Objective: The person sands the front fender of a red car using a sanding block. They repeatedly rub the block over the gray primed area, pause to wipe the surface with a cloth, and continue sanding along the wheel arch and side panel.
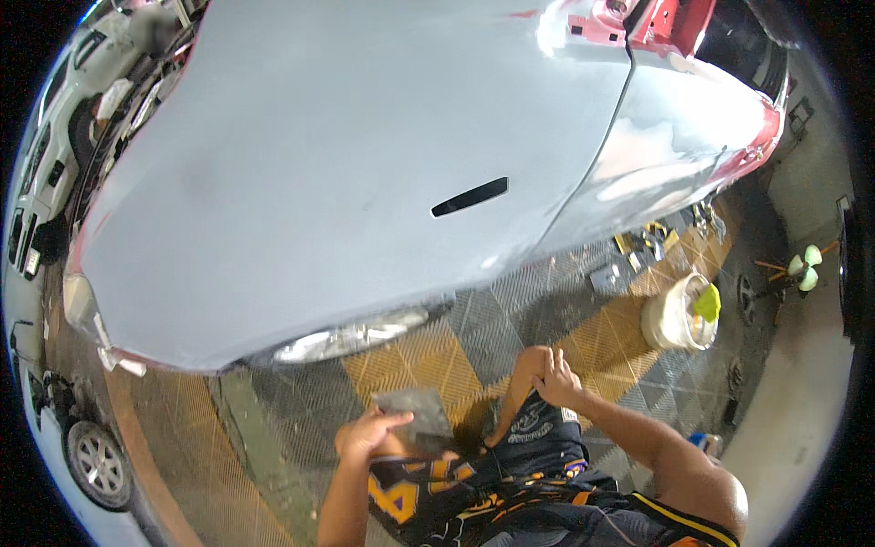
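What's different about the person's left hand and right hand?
The left hand is gripping a flat grey sheet, but the right hand rests on a bent knee. The left hand has its thumb over the sheet, while the right hand lies open. Both hands are bare.

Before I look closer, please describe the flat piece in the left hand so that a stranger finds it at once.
Start at the large grey car body, then drop to its wheel. Below it, the left hand has a flat, grey piece in its grip. The piece's plain surface stands out against the ribbed floor tiles.
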Demonstrator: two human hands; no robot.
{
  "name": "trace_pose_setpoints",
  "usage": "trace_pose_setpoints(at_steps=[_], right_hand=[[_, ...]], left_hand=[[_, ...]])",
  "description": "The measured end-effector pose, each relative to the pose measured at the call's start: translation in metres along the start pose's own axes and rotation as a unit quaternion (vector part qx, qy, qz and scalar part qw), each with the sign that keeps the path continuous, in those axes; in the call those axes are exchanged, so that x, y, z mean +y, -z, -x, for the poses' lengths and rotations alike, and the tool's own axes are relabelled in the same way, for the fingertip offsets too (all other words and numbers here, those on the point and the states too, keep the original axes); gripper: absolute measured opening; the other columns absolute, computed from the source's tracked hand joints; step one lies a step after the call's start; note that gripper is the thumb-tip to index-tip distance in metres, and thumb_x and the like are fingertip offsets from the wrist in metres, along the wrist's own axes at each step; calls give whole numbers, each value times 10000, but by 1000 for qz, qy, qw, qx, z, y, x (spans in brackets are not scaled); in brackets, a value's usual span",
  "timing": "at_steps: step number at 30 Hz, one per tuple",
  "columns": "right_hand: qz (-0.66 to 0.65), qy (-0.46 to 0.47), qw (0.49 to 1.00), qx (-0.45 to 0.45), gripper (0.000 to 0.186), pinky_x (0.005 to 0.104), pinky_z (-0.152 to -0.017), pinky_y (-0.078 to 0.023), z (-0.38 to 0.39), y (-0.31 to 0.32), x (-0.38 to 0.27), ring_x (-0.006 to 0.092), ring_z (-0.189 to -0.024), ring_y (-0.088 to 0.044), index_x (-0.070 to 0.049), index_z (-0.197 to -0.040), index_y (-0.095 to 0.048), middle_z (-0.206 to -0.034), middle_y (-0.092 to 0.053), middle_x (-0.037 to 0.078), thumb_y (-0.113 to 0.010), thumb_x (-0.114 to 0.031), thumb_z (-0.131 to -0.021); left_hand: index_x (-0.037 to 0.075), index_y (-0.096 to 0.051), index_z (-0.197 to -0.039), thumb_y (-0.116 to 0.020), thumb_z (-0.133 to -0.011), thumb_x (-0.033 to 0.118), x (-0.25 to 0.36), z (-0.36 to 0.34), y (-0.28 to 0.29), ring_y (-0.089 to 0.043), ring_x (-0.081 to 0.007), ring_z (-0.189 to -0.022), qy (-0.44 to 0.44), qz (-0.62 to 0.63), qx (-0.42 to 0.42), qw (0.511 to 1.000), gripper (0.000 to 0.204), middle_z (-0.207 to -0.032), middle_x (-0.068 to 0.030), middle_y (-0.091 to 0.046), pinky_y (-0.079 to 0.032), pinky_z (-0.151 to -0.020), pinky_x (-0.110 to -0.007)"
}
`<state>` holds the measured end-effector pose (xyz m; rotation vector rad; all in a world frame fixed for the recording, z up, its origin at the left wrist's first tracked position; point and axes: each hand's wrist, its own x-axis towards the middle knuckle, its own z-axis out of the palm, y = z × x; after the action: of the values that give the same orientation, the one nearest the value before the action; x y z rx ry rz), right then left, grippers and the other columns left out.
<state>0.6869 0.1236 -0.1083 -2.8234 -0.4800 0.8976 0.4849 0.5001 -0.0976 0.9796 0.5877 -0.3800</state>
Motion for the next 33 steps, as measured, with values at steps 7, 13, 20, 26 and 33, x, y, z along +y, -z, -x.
trace_pose_setpoints(at_steps=[7,13,20,26,33], right_hand=[[29,80,982,166,717,556,-1102,-360,-114,-79,21,610,-1373,-242,38,-1518,-240,-1559,-194,340,-552,-293,-964],[-15,424,797,431,367,537,-1088,-377,-102,16,-62,302,-1244,-595,-24,-1150,-680,-1196,-689,145,-623,-103,-796],[93,449,581,672,520,559,-1202,-128,-33,284,-210,325,-1505,-218,-117,-1439,-504,-1586,-351,97,-578,-211,-934],[344,222,840,357,773,569,-1164,-247,26,360,-281,411,-1460,-259,-143,-1566,-263,-1566,-268,291,-553,-495,-943],[-30,390,834,389,795,580,-1187,-154,8,367,-317,388,-1482,-214,-186,-1561,-260,-1592,-241,245,-503,-584,-918]], left_hand=[[43,-705,-1125,-774,-846,84,-39,-117,47,-632,-123,-977,-137,-72,-101,983,291,-1057,-7,-717,-484,-891,-312],[2,-666,-1205,-773,-842,159,-40,-115,61,-627,-182,-1122,-119,-231,-57,964,409,-1168,-75,-701,-457,-1001,-316],[32,-682,-1199,-772,-861,172,-76,-145,104,-629,-160,-1031,-22,-295,7,955,376,-1159,-48,-704,-462,-936,-325],[31,-670,-1229,-763,-864,188,-70,-150,105,-611,-178,-1100,-24,-319,25,947,408,-1207,-74,-691,-448,-970,-340],[37,-667,-1241,-775,-851,260,-48,-150,85,-618,-178,-1081,-19,-327,-6,945,463,-1192,-81,-698,-446,-948,-326]])
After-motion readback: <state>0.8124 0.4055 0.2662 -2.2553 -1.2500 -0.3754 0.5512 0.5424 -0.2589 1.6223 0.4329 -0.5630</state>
